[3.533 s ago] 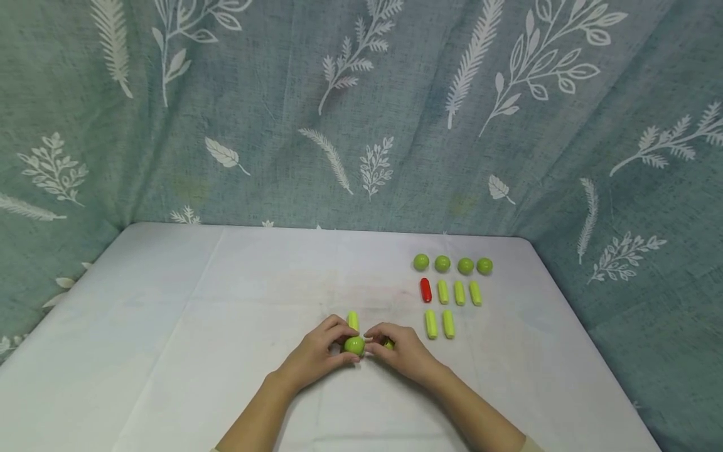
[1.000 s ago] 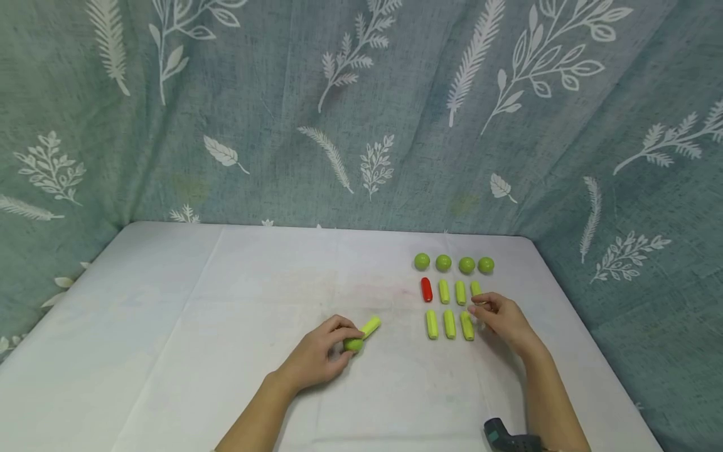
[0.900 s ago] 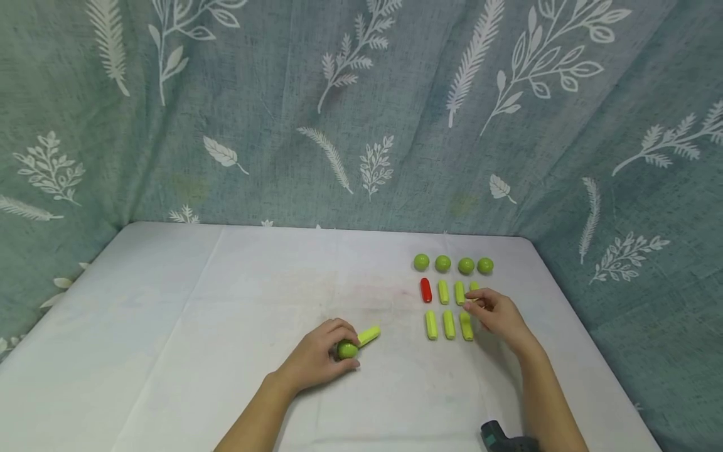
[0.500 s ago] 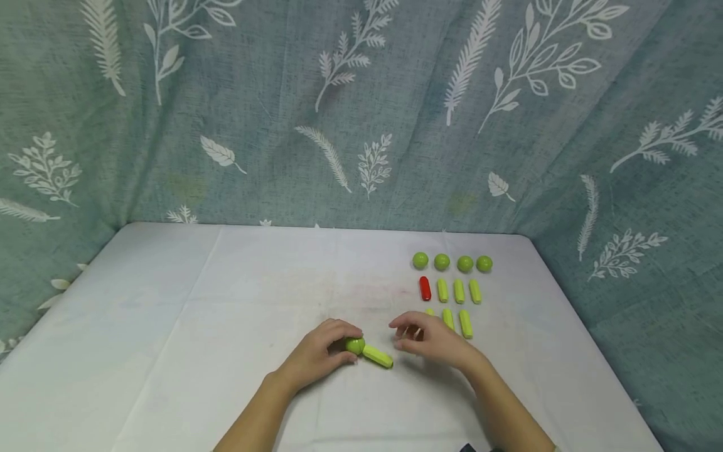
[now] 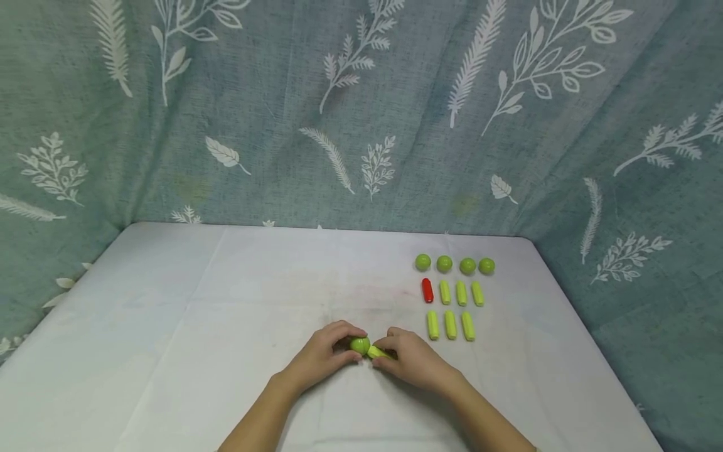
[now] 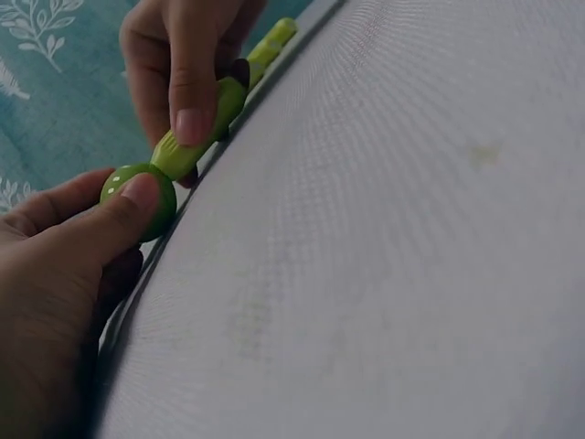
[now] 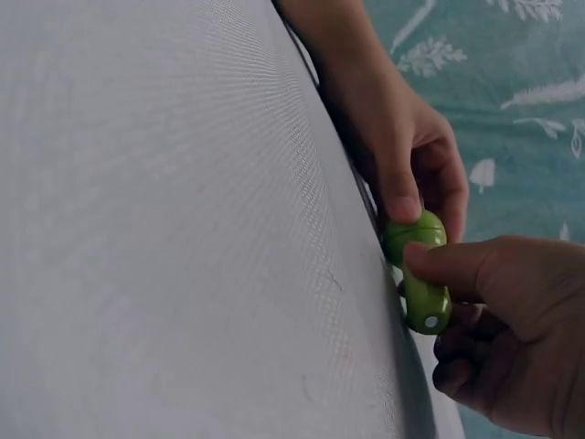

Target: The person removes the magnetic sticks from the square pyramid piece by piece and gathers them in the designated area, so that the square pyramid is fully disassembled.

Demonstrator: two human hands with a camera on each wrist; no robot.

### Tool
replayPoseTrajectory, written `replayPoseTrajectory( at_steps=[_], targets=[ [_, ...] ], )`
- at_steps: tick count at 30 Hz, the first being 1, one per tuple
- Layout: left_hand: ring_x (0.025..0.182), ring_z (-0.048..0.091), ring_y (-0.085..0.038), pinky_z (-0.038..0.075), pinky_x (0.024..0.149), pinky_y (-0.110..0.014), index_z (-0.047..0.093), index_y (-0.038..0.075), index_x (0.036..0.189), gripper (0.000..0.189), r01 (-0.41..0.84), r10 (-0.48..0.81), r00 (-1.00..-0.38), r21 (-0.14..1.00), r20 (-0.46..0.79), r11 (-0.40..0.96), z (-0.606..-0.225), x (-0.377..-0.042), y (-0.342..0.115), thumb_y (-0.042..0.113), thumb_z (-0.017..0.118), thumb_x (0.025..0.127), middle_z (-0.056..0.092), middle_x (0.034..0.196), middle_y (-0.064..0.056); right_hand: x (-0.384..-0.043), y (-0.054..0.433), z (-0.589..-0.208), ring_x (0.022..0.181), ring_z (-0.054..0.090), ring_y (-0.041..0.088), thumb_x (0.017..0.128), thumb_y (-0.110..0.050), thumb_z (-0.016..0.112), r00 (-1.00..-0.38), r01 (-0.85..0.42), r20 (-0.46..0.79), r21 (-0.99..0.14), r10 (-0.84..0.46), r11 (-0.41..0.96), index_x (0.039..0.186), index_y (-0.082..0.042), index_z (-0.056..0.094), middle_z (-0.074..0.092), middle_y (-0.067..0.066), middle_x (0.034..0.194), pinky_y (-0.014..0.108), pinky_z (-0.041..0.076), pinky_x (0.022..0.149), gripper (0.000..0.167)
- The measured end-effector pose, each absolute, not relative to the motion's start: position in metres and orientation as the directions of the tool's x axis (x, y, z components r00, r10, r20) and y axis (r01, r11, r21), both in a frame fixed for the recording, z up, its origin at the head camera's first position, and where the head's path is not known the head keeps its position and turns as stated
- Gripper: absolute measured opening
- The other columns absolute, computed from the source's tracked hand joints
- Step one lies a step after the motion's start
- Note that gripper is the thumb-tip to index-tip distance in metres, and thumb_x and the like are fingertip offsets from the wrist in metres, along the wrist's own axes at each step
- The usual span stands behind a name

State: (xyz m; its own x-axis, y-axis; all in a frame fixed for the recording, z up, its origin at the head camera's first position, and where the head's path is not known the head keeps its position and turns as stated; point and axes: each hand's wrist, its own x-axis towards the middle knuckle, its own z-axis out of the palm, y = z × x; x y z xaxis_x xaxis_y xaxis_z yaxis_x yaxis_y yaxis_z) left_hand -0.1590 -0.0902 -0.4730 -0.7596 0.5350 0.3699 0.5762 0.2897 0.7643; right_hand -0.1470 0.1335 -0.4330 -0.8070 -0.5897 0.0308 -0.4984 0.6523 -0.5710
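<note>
A glossy green ball lies between the thumb and fingers of my left hand, low at the white table's middle. White dots mark this ball in the left wrist view. My right hand pinches a short yellow-green stick, whose near end meets the ball. Ribs run along the stick; its far part is covered by fingers. The right wrist view shows a white dot on the end of the stick, with my right thumb pressed on its side.
At the table's right, several green balls form a back row. In front are a red stick and three yellow-green sticks, then three more yellow-green sticks. A leaf-patterned teal curtain hangs behind the white table.
A third yellow-green stick was added to the front row. My right hand came back from there to the middle and took hold of the loose stick beside the ball. My left hand kept the ball.
</note>
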Motion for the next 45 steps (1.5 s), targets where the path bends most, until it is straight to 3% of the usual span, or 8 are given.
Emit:
replayPoseTrajectory(
  at_steps=[9,13,16,20,26,33,39,45],
  targets=[
    [0.095,0.065,-0.011,0.052,0.083,-0.021,0.060,0.009,0.118,0.037,0.486,0.476,-0.826,0.809,0.301,0.330,-0.474,-0.168,-0.087,0.020,0.070,0.084,0.066,0.111,-0.001,-0.148,0.157,-0.437,0.070,0.054,0.009,0.085,-0.030,0.071,-0.858,-0.198,-0.107,-0.833,-0.502,0.517,0.105,-0.016,0.072,0.061,-0.004,0.082,0.023,0.049,0.058,0.024],
    [0.082,0.065,-0.010,0.053,0.071,-0.019,0.061,0.008,0.116,0.035,0.476,0.429,-0.850,0.794,0.306,0.378,-0.474,-0.175,-0.084,0.015,0.073,0.083,0.069,0.107,-0.004,-0.147,0.173,-0.434,0.076,0.059,0.011,0.085,-0.027,0.071,-0.855,-0.094,-0.158,-0.890,-0.494,0.447,0.104,-0.012,0.072,0.067,0.000,0.088,0.022,0.051,0.065,0.024],
    [0.085,0.065,-0.010,0.054,0.072,-0.023,0.060,0.012,0.114,0.036,0.464,0.385,-0.871,0.771,0.306,0.437,-0.472,-0.182,-0.079,0.015,0.075,0.081,0.068,0.108,-0.001,-0.147,0.186,-0.430,0.077,0.058,0.012,0.086,-0.022,0.070,-0.860,-0.044,-0.179,-0.907,-0.478,0.419,0.104,-0.005,0.070,0.067,0.003,0.088,0.022,0.050,0.066,0.025],
    [0.100,0.065,-0.012,0.053,0.085,-0.033,0.056,0.014,0.120,0.047,0.494,0.366,-0.866,0.698,0.341,0.518,-0.470,-0.191,-0.069,0.019,0.078,0.078,0.064,0.112,0.001,-0.146,0.208,-0.426,0.075,0.055,0.012,0.086,-0.022,0.069,-0.887,0.013,-0.198,-0.913,-0.417,0.407,0.103,0.000,0.067,0.063,0.002,0.085,0.022,0.049,0.064,0.028],
    [0.102,0.059,-0.016,0.049,0.082,-0.032,0.062,0.016,0.119,0.043,0.617,0.422,-0.782,0.473,0.459,0.629,-0.473,-0.205,-0.051,0.025,0.076,0.080,0.062,0.111,0.002,-0.146,0.244,-0.431,0.074,0.056,0.009,0.087,-0.026,0.069,-0.932,0.037,-0.177,-0.914,-0.316,0.404,0.103,0.003,0.064,0.064,-0.002,0.084,0.022,0.049,0.064,0.034],
    [0.102,0.059,-0.016,0.049,0.091,-0.031,0.058,0.008,0.119,0.040,0.524,0.385,-0.850,0.652,0.359,0.548,-0.473,-0.220,-0.031,0.017,0.074,0.083,0.061,0.113,-0.003,-0.152,0.272,-0.443,0.074,0.056,0.010,0.089,-0.018,0.066,-0.974,0.129,-0.183,-0.931,-0.131,0.341,0.109,0.008,0.059,0.063,0.000,0.085,0.023,0.051,0.065,0.033],
    [0.102,0.058,-0.016,0.049,0.092,-0.033,0.056,0.006,0.119,0.041,0.427,0.345,-0.899,0.717,0.270,0.551,-0.468,-0.234,-0.019,0.018,0.073,0.083,0.060,0.112,-0.004,-0.152,0.283,-0.439,0.072,0.056,0.008,0.092,-0.013,0.061,-0.995,0.095,-0.102,-0.960,-0.015,0.262,0.110,0.009,0.057,0.063,-0.004,0.083,0.022,0.050,0.061,0.029],
    [0.103,0.058,-0.018,0.047,0.094,-0.034,0.056,0.007,0.119,0.041,0.395,0.340,-0.912,0.718,0.230,0.573,-0.465,-0.244,-0.014,0.018,0.073,0.084,0.062,0.113,-0.005,-0.160,0.294,-0.442,0.075,0.054,0.003,0.092,-0.028,0.063,-0.979,0.122,-0.042,-0.908,0.202,0.401,0.116,0.002,0.059,0.061,-0.007,0.089,0.019,0.050,0.063,0.039]
  ],
)
